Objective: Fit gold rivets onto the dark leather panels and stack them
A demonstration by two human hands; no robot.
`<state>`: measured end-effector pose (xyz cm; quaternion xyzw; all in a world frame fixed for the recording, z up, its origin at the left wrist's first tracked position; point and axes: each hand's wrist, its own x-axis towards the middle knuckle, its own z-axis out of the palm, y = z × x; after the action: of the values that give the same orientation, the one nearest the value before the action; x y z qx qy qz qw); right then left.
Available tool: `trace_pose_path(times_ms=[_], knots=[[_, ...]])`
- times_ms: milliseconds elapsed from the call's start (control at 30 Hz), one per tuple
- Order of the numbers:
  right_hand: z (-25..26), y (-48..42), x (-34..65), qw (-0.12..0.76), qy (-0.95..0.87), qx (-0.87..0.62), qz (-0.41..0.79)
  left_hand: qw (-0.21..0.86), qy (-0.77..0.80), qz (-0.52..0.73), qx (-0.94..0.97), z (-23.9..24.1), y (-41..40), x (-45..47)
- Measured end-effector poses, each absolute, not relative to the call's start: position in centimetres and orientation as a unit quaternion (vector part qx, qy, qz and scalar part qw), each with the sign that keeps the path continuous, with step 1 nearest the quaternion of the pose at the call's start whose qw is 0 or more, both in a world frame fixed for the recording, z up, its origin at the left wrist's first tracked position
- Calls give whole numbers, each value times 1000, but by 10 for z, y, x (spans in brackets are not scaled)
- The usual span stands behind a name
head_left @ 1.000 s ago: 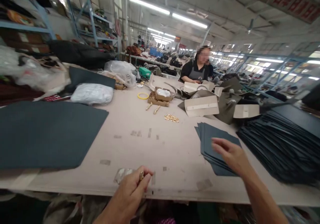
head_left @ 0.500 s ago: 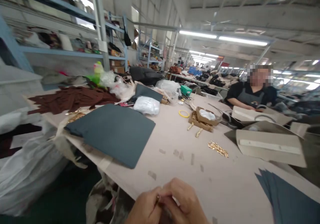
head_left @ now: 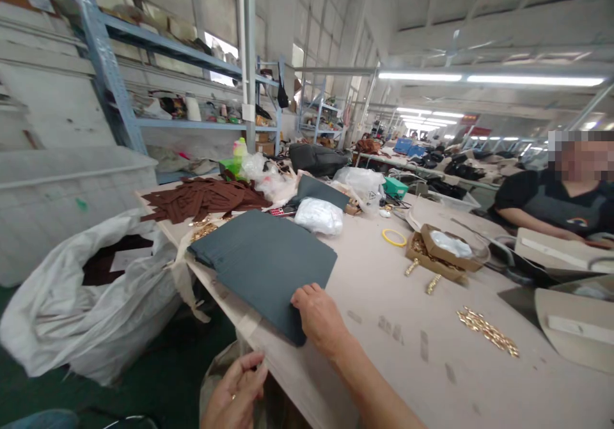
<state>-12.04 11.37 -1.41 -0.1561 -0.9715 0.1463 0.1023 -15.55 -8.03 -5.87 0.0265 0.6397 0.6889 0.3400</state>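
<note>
A person's right hand (head_left: 319, 319) lay low in the middle of the frame, palm down with fingers loosely curled, resting on the near corner of a stack of dark grey sheets (head_left: 266, 263). The stack sat flat on the pale worktable (head_left: 384, 352), left of centre and close to the table's near edge. The left hand (head_left: 235, 394) hung at the bottom of the frame below the table edge, half open, fingers bent, holding nothing visible. A white sack (head_left: 91, 301) slumped at lower left. Gold fittings (head_left: 487, 332) lay scattered at right. Another person (head_left: 551, 202) sat at far right.
</note>
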Motion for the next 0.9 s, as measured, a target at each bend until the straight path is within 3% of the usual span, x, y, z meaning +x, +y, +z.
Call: trace_pose_path(times_ms=[167,300,400,567,900], knots=[[7,105,-48,-40,-981,-122,145,342,617,709,14,-51,-75,-145],[26,99,9,-123,-919,-148,345,410,615,674,-6,-50,-77,-128],[16,101,29,-68,-827,-226,510,466,616,634,-17,-46,-80,-114],[-16,104,22,34,-684,-343,643,544,561,624,4,-44,-74,-103],[-20,99,-8,31,-618,-317,719,562,537,627,-51,-41,-62,-109]])
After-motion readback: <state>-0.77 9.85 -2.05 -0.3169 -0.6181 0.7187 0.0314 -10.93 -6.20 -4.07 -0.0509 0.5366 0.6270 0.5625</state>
